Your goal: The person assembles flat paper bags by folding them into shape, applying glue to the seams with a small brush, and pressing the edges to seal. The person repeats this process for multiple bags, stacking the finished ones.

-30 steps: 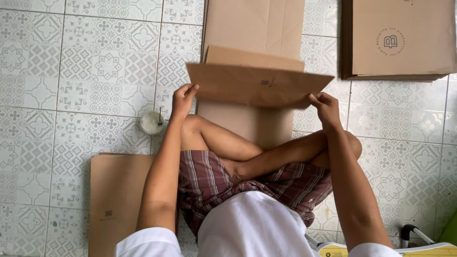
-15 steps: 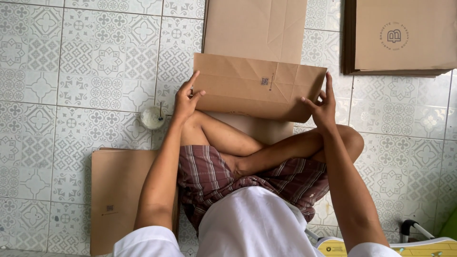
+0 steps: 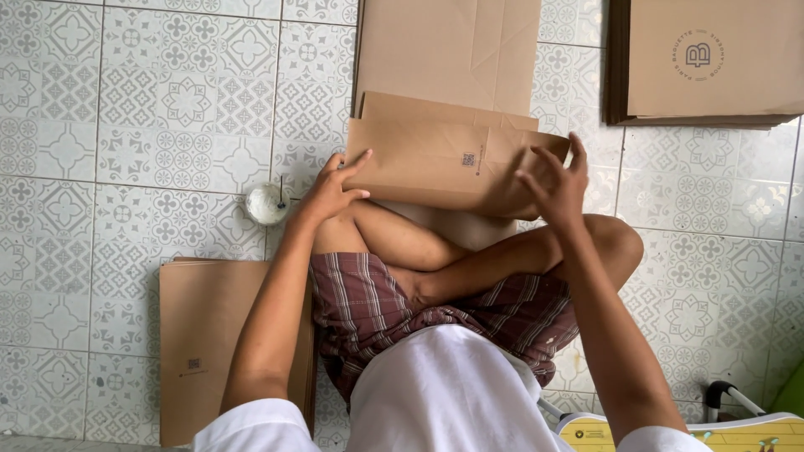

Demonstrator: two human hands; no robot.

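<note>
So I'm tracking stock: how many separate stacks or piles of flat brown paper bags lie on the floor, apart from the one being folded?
2: one stack of flat bags by the left arm, another stack top right. More may be hidden.

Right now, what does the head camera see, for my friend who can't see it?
A person sitting cross-legged on a patterned tile floor folds a brown paper bag, left hand at one end, right hand at the other.

Left hand (image 3: pixel 331 191) and right hand (image 3: pixel 557 182) pressing a folded brown paper bag (image 3: pixel 444 163), flat bag stack (image 3: pixel 205 335) on patterned tile floor (image 3: pixel 126 125)
</note>
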